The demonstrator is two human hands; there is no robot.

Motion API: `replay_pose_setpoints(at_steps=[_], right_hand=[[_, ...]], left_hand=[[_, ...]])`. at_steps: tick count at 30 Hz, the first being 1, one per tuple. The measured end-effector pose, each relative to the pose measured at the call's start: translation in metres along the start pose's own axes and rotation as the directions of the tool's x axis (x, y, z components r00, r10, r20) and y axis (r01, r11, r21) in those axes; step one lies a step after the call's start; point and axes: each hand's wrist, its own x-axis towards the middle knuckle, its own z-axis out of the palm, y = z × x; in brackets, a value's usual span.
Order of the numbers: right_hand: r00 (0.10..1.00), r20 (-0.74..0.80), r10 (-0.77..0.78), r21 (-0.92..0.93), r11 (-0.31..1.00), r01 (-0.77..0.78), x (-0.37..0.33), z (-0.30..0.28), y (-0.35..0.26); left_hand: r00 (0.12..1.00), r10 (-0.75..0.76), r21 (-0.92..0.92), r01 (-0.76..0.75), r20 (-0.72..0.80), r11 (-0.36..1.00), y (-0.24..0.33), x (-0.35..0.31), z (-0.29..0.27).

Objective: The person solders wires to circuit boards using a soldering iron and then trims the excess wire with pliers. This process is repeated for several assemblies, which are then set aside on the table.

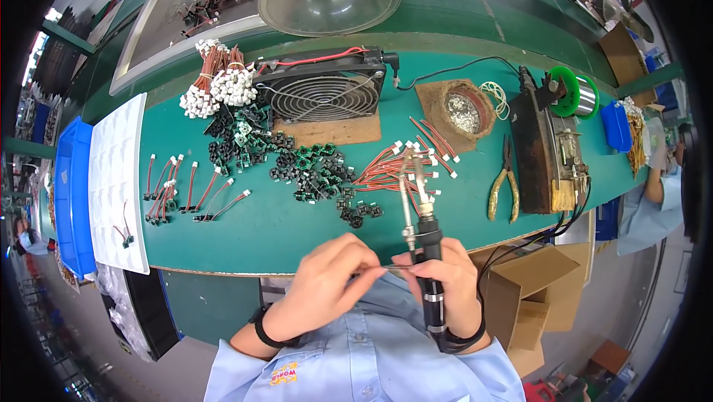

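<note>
green bench (275,235), two-handed juggle

got wired parts (159,214) spread left, probably against tangles. with left hand (327,279), pinching a thin strand (391,267) by the near edge; seemingly pinching its other end, plus gripping soldering iron (429,233) tip-up, likely dodging heat, in right hand (454,283).

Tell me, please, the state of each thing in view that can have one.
Soldering tool: tip pointing away; heat cannot be told
Right hand: closed around that tool
Left hand: pinching a thin wire
Pliers: lying, handles apart
Fan: upright; spinning cannot be told
Cardboard box: open
Green spool: wound with silvery wire
Round dish: holding silvery bits
</note>
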Motion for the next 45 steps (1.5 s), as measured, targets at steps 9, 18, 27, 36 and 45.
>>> replay_pose_setpoints(at_steps=[9, 18, 27, 36, 45], right_hand=[[0.999, 0.041, -0.021, 0.015, 1.000, 0.021, -0.011, 0.007, -0.002], [0.997, 0.063, 0.042, 0.113, 0.992, -0.049, -0.014, 0.004, 0.000], [0.969, -0.136, 0.208, 0.101, 0.976, -0.196, -0.012, 0.005, 0.004], [0.934, -0.121, 0.336, 0.286, 0.913, -0.291, -0.010, 0.001, 0.004], [0.923, 0.009, 0.385, 0.559, 0.763, -0.324, 0.002, -0.001, -0.015]], left_hand=[[0.998, 0.064, 0.082, -0.063, -0.013, 0.995, 0.005, -0.004, 0.007], [0.985, 0.175, 0.099, -0.174, -0.003, 0.980, 0.005, 0.000, 0.012], [0.953, -0.010, 0.563, 0.188, -0.304, 0.805, -0.012, 0.024, 0.017], [0.974, -0.066, 0.578, 0.182, -0.215, 0.796, -0.014, 0.007, 0.008], [0.972, -0.223, -0.579, 0.224, 0.073, 0.784, 0.022, -0.005, -0.006]])
